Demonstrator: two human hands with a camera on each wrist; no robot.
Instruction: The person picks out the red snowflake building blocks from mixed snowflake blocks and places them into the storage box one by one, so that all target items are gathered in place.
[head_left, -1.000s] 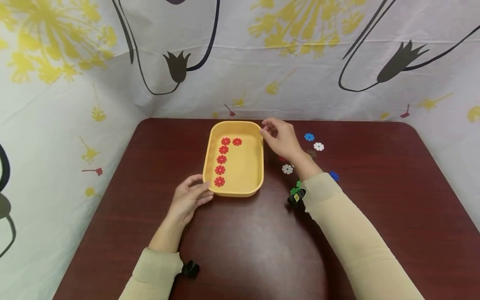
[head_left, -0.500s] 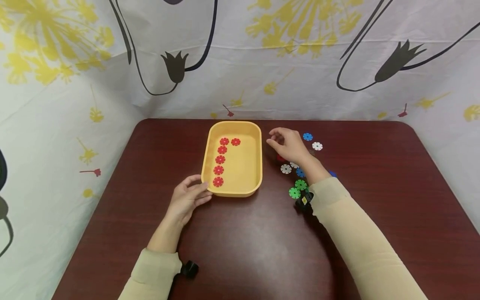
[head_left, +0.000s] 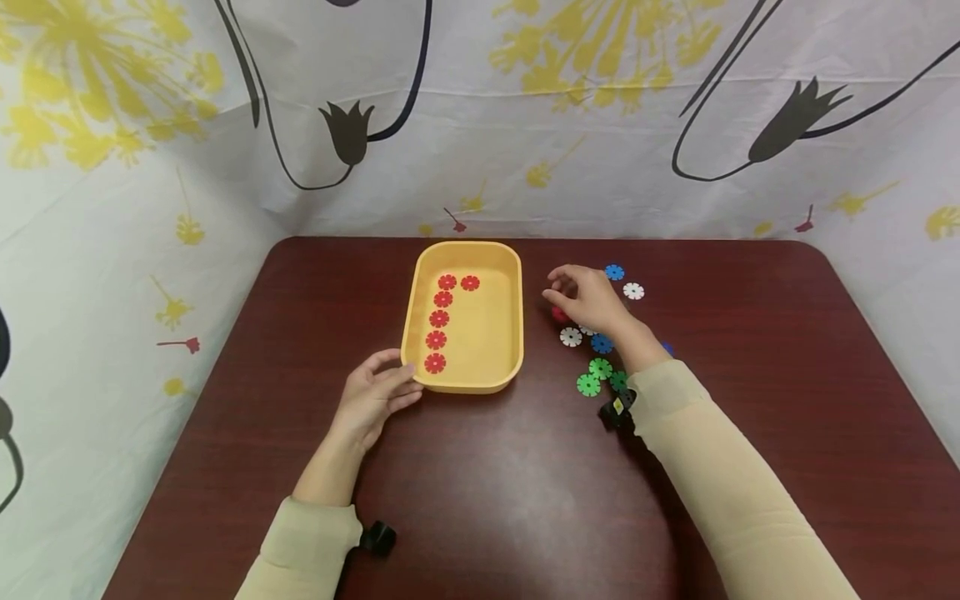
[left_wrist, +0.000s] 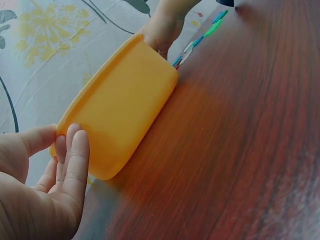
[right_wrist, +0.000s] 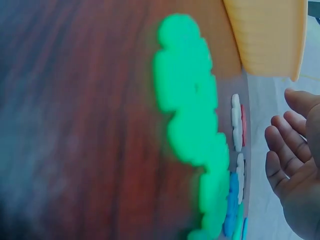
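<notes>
A yellow tray [head_left: 498, 333] lies on the table; its outer wall [left_wrist: 120, 100] fills the middle of the left wrist view. My left hand [head_left: 378, 396] pinches the tray's near left corner, thumb at the rim and fingers against the outside. Inside, several red snowflake discs [head_left: 438, 319] form a column along the left, with one more beside the topmost. My right hand [head_left: 592, 300] hovers right of the tray, fingers loosely bent and nothing seen between them. Below it a red disc [head_left: 559, 314] is partly covered. The right wrist view shows that hand [right_wrist: 300, 160] apart from the tray.
Loose snowflake discs lie right of the tray: white [head_left: 571, 337], blue [head_left: 602, 343] and green [head_left: 588, 385] ones, with another blue disc [head_left: 615, 272] and white disc [head_left: 633, 291] farther back. A patterned cloth [head_left: 450, 125] hangs behind the dark red table [head_left: 480, 483].
My right hand has moved away from the tray's far right rim, rightward and slightly nearer, over the loose discs. The left hand stays on the tray corner.
</notes>
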